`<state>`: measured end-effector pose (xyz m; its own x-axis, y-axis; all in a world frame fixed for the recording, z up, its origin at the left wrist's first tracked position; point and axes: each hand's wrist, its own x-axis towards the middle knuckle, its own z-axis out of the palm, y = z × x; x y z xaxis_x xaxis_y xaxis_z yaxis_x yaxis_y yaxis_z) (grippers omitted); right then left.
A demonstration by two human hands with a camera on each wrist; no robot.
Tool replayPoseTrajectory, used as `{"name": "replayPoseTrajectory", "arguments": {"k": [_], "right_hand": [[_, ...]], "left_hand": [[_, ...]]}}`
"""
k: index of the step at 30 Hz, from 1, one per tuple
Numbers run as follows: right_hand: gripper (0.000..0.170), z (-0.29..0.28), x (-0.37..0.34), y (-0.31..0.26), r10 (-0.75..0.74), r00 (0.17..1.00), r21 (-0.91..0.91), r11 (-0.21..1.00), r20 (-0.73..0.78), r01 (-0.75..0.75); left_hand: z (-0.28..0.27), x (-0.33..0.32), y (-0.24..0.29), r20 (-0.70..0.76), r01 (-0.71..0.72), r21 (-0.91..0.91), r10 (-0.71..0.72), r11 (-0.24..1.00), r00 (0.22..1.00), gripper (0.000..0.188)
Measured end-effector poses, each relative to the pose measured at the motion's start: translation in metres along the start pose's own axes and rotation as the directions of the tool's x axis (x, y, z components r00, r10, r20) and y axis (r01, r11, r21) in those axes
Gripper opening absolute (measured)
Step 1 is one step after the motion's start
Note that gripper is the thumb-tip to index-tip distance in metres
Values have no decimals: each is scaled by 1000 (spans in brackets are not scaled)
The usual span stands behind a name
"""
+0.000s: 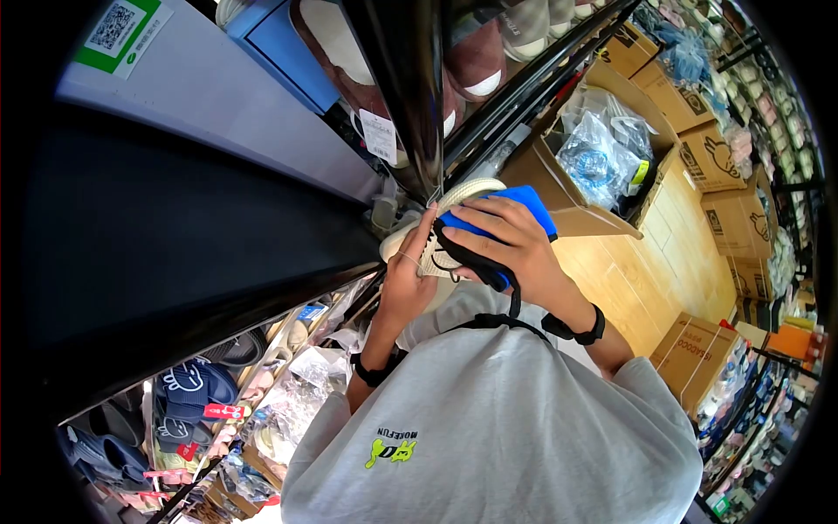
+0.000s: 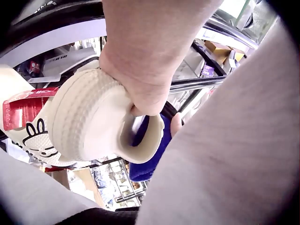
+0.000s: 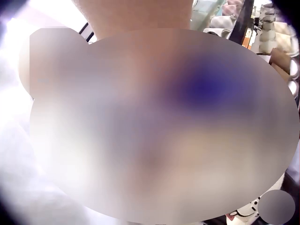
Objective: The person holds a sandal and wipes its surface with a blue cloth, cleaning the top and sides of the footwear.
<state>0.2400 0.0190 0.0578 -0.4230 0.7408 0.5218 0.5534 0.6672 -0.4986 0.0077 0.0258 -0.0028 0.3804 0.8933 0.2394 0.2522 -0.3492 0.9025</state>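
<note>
Below the glossy black post (image 1: 410, 87), a cream textured shoe (image 1: 476, 186) was gripped by the left hand (image 1: 407, 284); a blue-and-black cloth item (image 1: 532, 208) was held against it by the curled right hand (image 1: 522, 249). If pressed unevenly, the shoe could be twisted loose.

We note a light grey short-sleeved T-shirt (image 1: 524, 410), its cloth softly creased. On the chest we record dark block lettering (image 1: 397, 433), apparently MOREFUN, beside a yellow-green cartoon figure (image 1: 390, 452) with a dark mark at its middle. We find a black band (image 1: 377, 371) on the left wrist. We observe another black band (image 1: 576, 328), with a thicker, boxy section, on the right wrist.
</note>
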Motion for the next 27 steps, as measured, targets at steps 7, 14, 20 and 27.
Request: {"name": "replayPoseTrajectory", "arguments": {"k": [7, 14, 20, 27], "right_hand": [[53, 11, -7, -3, -112, 993, -98, 988, 46, 116], [53, 3, -6, 0, 27, 1000, -67, 997, -4, -27], [55, 7, -6, 2, -59, 998, -64, 996, 27, 60], [55, 8, -3, -3, -13, 1000, -51, 999, -18, 12]], "left_hand": [[1, 0, -5, 21, 17, -52, -16, 999, 1000, 97], [-1, 0, -2, 37, 29, -43, -28, 999, 999, 97], [1, -2, -6, 17, 35, -18, -34, 999, 999, 96], [-2, -4, -4, -22, 31, -10, -31, 999, 999, 93]]}}
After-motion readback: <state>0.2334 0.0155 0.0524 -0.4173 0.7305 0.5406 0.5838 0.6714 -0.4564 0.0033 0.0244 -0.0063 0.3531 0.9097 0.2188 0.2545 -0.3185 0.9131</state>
